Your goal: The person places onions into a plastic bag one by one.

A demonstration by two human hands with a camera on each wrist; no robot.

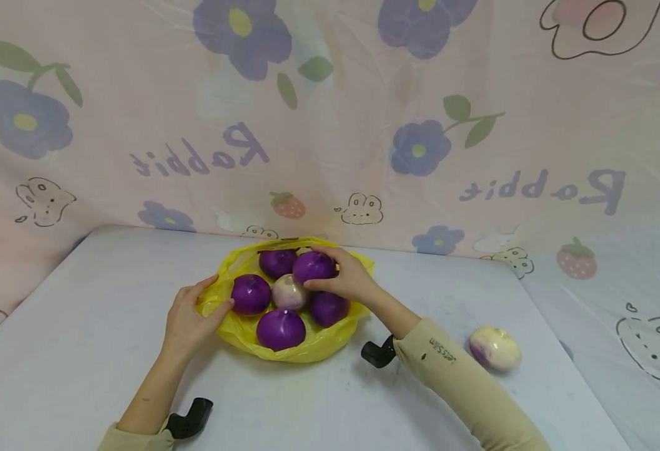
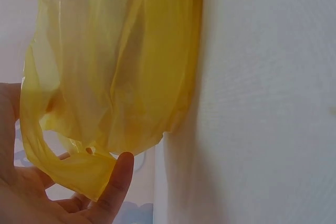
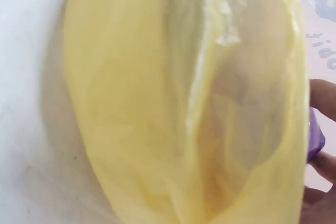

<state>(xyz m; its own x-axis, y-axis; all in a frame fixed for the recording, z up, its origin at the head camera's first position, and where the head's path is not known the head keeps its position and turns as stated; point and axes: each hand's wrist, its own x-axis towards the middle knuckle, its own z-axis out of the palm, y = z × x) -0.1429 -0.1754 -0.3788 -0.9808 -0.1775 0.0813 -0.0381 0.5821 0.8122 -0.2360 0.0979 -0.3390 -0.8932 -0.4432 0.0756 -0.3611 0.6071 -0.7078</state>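
A yellow plastic bag (image 1: 313, 352) stands open on the table, with several glossy purple turnips (image 1: 281, 330) inside around a paler white one (image 1: 289, 292). At its left side my left hand (image 1: 190, 319) holds the bag's rim; in the left wrist view, thumb and fingers (image 2: 118, 182) are around the yellow handle loop. My right hand (image 1: 346, 275) reaches over the opening from the right and grips a purple turnip (image 1: 311, 267) at the top of the group. The right wrist view shows that turnip (image 3: 315, 136) between the fingers, mostly hidden behind the bag's wall.
Right of the bag, beyond my right forearm, a white and purple turnip (image 1: 496, 348) lies on the white table (image 1: 284, 407). A patterned cloth (image 1: 330, 125) hangs behind the table's back edge. Black wrist mounts (image 1: 190, 418) sit at both cuffs.
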